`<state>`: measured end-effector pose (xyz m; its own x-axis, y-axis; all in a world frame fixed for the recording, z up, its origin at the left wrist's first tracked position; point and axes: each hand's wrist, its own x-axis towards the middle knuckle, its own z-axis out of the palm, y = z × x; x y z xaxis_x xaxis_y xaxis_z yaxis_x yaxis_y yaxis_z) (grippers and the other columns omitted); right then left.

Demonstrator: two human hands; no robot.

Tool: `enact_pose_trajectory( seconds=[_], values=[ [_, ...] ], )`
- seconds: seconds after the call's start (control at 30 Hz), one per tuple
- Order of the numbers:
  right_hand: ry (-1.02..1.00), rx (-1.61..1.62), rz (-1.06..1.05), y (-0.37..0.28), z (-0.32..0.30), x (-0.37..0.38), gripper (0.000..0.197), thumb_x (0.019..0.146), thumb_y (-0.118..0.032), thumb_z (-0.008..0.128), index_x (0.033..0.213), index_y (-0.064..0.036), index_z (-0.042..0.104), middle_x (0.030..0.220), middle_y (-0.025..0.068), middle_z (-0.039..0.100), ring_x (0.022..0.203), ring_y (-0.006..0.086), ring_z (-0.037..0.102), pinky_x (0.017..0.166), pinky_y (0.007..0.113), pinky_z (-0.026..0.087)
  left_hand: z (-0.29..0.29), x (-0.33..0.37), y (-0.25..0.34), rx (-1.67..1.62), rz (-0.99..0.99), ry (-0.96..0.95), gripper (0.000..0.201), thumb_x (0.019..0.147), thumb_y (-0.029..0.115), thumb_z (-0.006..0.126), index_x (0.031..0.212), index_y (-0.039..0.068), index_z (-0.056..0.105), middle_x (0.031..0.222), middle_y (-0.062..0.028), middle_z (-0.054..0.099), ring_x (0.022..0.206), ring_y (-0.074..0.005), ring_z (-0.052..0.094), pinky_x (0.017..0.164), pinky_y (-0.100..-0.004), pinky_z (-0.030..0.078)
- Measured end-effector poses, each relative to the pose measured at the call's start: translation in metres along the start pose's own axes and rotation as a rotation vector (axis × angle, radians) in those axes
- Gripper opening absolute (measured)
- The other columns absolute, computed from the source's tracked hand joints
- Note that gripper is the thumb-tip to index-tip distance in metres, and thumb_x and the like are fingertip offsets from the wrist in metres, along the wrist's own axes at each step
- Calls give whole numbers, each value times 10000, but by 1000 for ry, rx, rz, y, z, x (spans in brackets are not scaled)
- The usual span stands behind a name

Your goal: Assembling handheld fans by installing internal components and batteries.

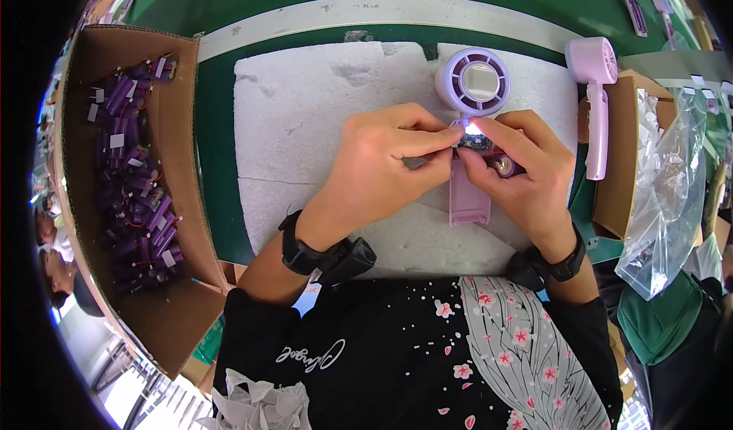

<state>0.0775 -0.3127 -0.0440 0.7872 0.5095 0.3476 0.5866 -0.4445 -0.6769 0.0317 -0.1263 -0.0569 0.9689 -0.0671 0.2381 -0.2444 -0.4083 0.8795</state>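
Note:
A light purple handheld fan (440, 79) lies on the foam with its round head pointing away from me and its handle (469, 201) opened up. At the fan's neck sits a small dark circuit board (475, 141) with a bright white light at its far edge. My left hand (385, 163) is closed, thumb and forefinger pinching the fan's neck at the board's left side. Thumb and forefinger of my right hand (527, 174) close around the board from the right. Beneath the right fingers shows the end of a purple battery cell (505, 166) with red wire; its rest is hidden.
White foam sheets (305, 117) cover the green bench. At left stands a cardboard box (172, 109) of wired purple battery cells (137, 178). To the right are a pink handheld fan (598, 125), another cardboard box (617, 170) and a clear plastic bag (664, 209). More fans (632, 6) lie far right.

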Motion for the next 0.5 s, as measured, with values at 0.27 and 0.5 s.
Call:
enact_pose_trajectory(
  seconds=[0.27,0.5],
  values=[
    [-18,-42,20,-2,-2,0,310,690,-67,791,987,-66,701,872,85,634,597,162,643,516,272,523,1,-1,1,-26,-30,-10,267,723,-63,688,975,13,729,838,-97,677,695,-146,656,610,-224,511],
    [-56,-14,131,-8,-9,0,271,728,-16,751,990,-19,685,908,79,643,619,122,601,538,234,465,-3,2,1,-246,-197,-104,286,763,-73,679,1036,11,702,967,-94,663,759,-132,652,669,-232,536]
  ],
)
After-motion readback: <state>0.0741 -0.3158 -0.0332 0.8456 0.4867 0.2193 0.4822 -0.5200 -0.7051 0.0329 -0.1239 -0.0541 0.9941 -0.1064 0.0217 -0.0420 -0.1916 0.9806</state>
